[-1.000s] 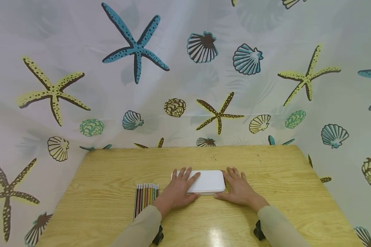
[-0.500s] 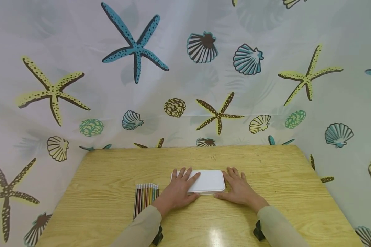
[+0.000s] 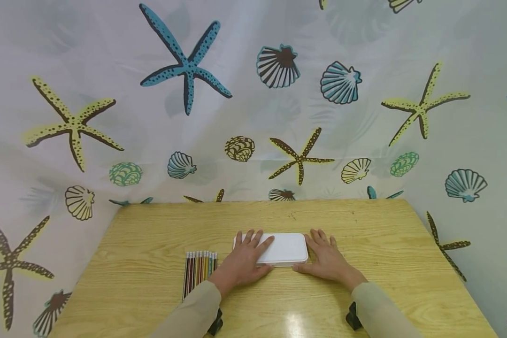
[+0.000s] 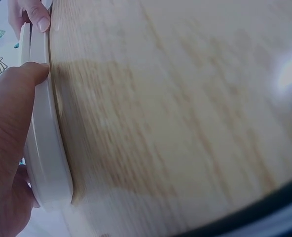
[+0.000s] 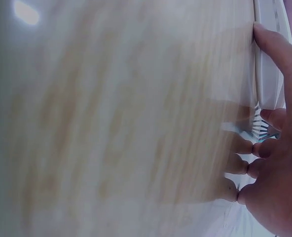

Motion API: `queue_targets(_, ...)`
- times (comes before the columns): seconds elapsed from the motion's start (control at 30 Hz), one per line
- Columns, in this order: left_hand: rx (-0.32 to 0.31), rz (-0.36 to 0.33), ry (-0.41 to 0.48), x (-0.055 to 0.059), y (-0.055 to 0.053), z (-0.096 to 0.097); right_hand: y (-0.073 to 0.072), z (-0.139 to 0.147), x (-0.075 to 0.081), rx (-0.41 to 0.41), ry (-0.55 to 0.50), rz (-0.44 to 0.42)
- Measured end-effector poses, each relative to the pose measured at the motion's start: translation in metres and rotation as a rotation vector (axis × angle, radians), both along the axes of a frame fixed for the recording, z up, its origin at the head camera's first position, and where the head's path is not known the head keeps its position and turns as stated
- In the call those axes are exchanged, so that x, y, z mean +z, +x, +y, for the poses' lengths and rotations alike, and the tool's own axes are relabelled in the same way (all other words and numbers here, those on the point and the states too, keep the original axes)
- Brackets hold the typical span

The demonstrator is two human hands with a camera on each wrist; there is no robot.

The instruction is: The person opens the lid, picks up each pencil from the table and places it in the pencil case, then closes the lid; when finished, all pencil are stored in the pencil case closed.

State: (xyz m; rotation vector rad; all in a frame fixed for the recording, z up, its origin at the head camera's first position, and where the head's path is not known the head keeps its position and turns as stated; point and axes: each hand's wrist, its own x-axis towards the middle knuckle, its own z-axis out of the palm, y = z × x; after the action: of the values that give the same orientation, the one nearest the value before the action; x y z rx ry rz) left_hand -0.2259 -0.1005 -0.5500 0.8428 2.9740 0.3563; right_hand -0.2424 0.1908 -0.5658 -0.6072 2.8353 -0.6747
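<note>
A white flat lidded box [image 3: 285, 248] with rounded corners lies on the wooden table between both hands. My left hand [image 3: 242, 261] rests across its left part, straight fingers spread over the lid. Its thumb touches the front wall, as the left wrist view shows along the box side [image 4: 50, 148]. At the right end, my right hand [image 3: 327, 257] touches the box with thumb at the front corner and index finger by the end. The right hand's other fingers are spread on the tabletop, seen in the right wrist view beside the box end [image 5: 269, 84].
A row of several pencils [image 3: 200, 267] with white eraser ends lies left of the left forearm, partly hidden by the sleeve [image 3: 194, 310]. The wooden table [image 3: 384, 244] ends at a curtain [image 3: 236, 112] printed with starfish and shells.
Both hands and the box stay where they were. Only the curtain on the right side has shifted slightly.
</note>
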Motion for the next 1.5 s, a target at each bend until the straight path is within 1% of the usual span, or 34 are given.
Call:
queue_targets(0.5,-0.009,-0.021,-0.029,0.001,0.005,-0.005,0.013,-0.006,0.001,-0.022,-0.001,-0.004)
queue_targets(0.97,0.0,-0.029,-0.024,0.0,0.002,-0.003,0.008,-0.003,0.001,-0.015,-0.005,-0.011)
queue_targets(1.2,-0.007,-0.057,0.0,0.001,0.0,-0.005,0.009,-0.003,0.002,-0.012,-0.01,-0.015)
queue_targets(1.3,-0.009,-0.074,0.015,0.003,-0.002,-0.006,0.009,-0.003,0.002,-0.013,-0.007,-0.013)
queue_targets(1.5,-0.021,-0.126,0.045,0.012,-0.006,-0.008,0.009,-0.003,0.002,-0.017,-0.007,-0.012)
